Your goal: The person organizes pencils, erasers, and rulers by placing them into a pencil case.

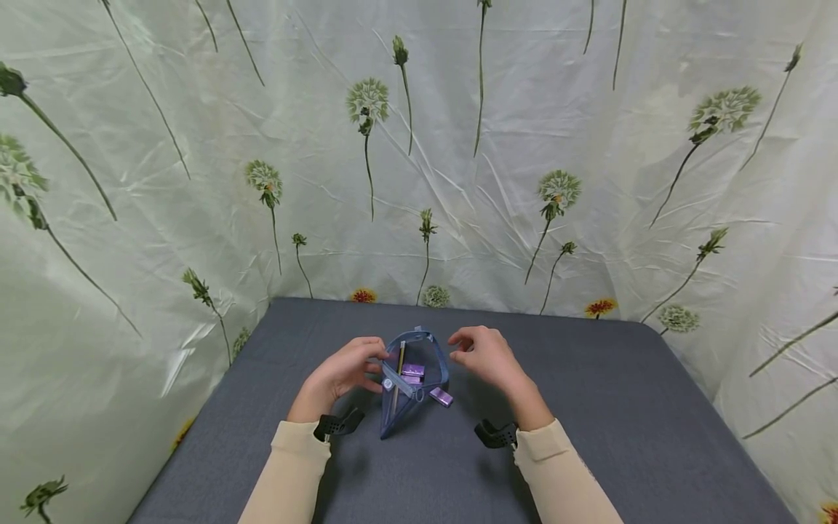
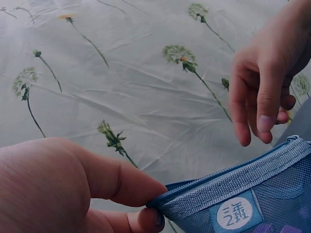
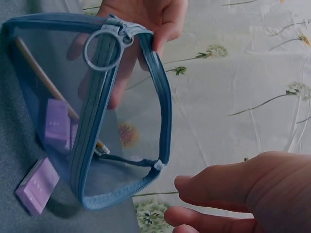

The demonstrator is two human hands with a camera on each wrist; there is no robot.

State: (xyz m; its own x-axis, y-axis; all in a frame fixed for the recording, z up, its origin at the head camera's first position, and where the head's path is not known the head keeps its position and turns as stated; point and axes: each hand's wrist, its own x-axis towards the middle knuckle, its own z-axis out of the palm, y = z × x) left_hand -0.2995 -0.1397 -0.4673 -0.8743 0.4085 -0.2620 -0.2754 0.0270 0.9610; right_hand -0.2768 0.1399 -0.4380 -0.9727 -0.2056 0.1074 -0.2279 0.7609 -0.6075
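Observation:
A blue mesh zip pouch (image 1: 433,364) stands with its mouth unzipped and spread wide. My left hand (image 1: 350,370) pinches the zip edge at one end between thumb and fingers, beside a round white label (image 2: 235,212). Through the mesh show a pencil (image 3: 46,75) with an eraser end and small purple blocks (image 3: 57,121). Another purple block (image 1: 441,397) lies on the table just outside the pouch. To the right of the opening hovers my right hand (image 1: 487,355), its fingers loosely bent and holding nothing. A ring-shaped zip pull (image 3: 103,50) hangs from the zip.
The dark grey table (image 1: 589,407) stretches out on both sides of the pouch. Behind and around it hangs a pale curtain (image 1: 458,182) printed with dandelions, which meets the table's far edge.

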